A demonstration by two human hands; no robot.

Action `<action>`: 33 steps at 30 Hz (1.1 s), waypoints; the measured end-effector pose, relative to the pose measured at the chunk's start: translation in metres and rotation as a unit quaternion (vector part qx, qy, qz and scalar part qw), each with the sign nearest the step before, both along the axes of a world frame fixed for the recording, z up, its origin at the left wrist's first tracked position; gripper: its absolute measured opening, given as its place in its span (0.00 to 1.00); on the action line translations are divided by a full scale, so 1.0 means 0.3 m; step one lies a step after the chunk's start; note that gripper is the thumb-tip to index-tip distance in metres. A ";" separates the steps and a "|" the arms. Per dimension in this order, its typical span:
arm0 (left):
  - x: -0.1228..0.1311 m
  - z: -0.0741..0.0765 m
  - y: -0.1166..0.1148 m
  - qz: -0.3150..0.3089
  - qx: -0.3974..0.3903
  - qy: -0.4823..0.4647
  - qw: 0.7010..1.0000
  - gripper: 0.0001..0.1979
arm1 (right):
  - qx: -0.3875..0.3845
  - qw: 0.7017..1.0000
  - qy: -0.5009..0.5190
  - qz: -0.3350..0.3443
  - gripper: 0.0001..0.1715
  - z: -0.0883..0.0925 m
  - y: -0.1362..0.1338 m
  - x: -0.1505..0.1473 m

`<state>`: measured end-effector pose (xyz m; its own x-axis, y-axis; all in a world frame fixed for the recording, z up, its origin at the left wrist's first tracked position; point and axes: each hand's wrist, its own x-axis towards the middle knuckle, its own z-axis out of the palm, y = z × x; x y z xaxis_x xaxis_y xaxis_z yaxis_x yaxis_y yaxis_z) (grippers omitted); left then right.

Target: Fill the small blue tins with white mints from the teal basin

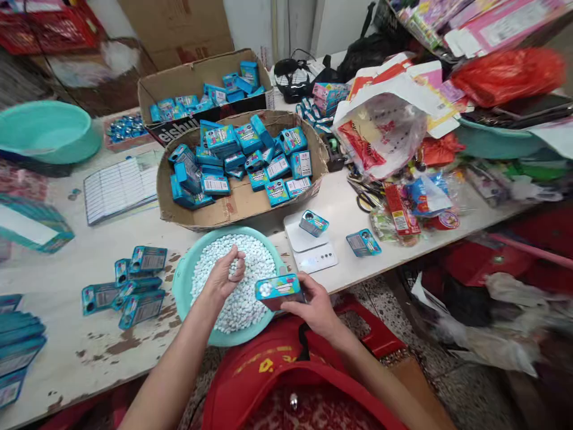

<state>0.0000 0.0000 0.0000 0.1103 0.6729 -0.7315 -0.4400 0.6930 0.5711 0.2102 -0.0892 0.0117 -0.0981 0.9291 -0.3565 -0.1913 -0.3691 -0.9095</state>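
Observation:
My left hand [226, 275] is above a mint-green basin [179, 289] of small white candies [244, 316]. Its fingers are curled around a few of the candies. In my right hand [316, 304] is a small blue candy box [286, 286], tilted over the basin's right side. White candies show in the round opening at the box's left end. A white digital scale [313, 257] lies just beyond my right hand, with another blue box [314, 223] on its plate. One more blue box [363, 243] lies on the table to the right of the scale.
An open carton [233, 212] of blue boxes stands behind the basin, another carton [147, 95] behind it. Blue boxes [143, 307] lie in a loose pile at left, near papers [120, 185]. Scissors [364, 194] and candy packets [403, 209] crowd the right side.

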 end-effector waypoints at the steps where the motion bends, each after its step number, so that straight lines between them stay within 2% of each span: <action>1: 0.028 0.005 0.017 -0.010 0.004 -0.007 1.000 0.16 | -0.007 1.000 0.003 -0.027 0.23 -0.006 -0.009 0.027; 4: 0.123 0.021 0.073 -0.065 0.024 -0.005 0.998 0.15 | -0.021 0.995 0.003 -0.097 0.22 -0.029 -0.035 0.111; 6: 0.197 0.031 0.120 -0.126 0.037 0.013 0.991 0.15 | -0.026 0.990 -0.009 -0.136 0.21 -0.048 -0.050 0.167; 9: 0.314 0.034 0.204 -0.224 0.105 0.085 0.965 0.13 | -0.024 0.983 -0.021 -0.182 0.22 -0.074 -0.064 0.237; 11: 0.386 0.026 0.264 -0.287 0.187 0.171 0.924 0.11 | -0.021 0.978 -0.019 -0.208 0.22 -0.084 -0.067 0.268; 12: 0.418 0.019 0.292 -0.319 0.232 0.223 0.891 0.11 | -0.022 0.976 -0.017 -0.217 0.23 -0.086 -0.067 0.279; 14: 0.471 0.004 0.339 -0.383 0.308 0.330 0.806 0.10 | -0.026 0.972 -0.011 -0.232 0.23 -0.087 -0.065 0.293; 16: 0.507 -0.012 0.370 -0.434 0.339 0.423 0.720 0.08 | -0.032 0.970 -0.007 -0.240 0.22 -0.088 -0.062 0.303; 18: 0.525 -0.024 0.386 -0.468 0.336 0.481 0.661 0.10 | -0.036 0.969 -0.002 -0.244 0.23 -0.094 -0.059 0.312; 20: 0.527 -0.033 0.393 -0.481 0.330 0.502 0.639 0.14 | -0.038 0.968 0.002 -0.246 0.23 -0.106 -0.058 0.323; 24: 0.502 -0.039 0.401 -0.472 0.349 0.472 0.658 0.13 | -0.039 0.965 -0.002 -0.261 0.25 -0.136 -0.058 0.346; 25: 0.497 -0.039 0.401 -0.481 0.357 0.467 0.651 0.12 | -0.039 0.963 -0.005 -0.265 0.25 -0.140 -0.057 0.351; 26: 0.494 -0.039 0.398 -0.497 0.365 0.472 0.631 0.12 | -0.039 0.963 -0.009 -0.268 0.25 -0.143 -0.054 0.354; 29: 0.503 -0.030 0.374 -0.552 0.379 0.529 0.521 0.11 | -0.037 0.961 -0.036 -0.270 0.25 -0.144 -0.037 0.361; 30: 0.506 -0.022 0.360 -0.559 0.377 0.548 0.495 0.10 | -0.036 0.962 -0.053 -0.266 0.25 -0.145 -0.026 0.363; 31: 0.506 -0.012 0.346 -0.561 0.373 0.563 0.480 0.10 | -0.034 0.961 -0.076 -0.262 0.25 -0.149 -0.012 0.364; 33: 0.480 0.018 0.315 -0.544 0.363 0.582 0.483 0.11 | -0.022 0.958 -0.123 -0.257 0.27 -0.168 0.032 0.362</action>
<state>0.1441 0.0946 0.0053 0.4854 0.8055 -0.3398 0.8718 -0.4165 0.2581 0.3188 -0.0795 -0.0387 0.4600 0.8157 -0.3506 -0.1401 -0.3233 -0.9359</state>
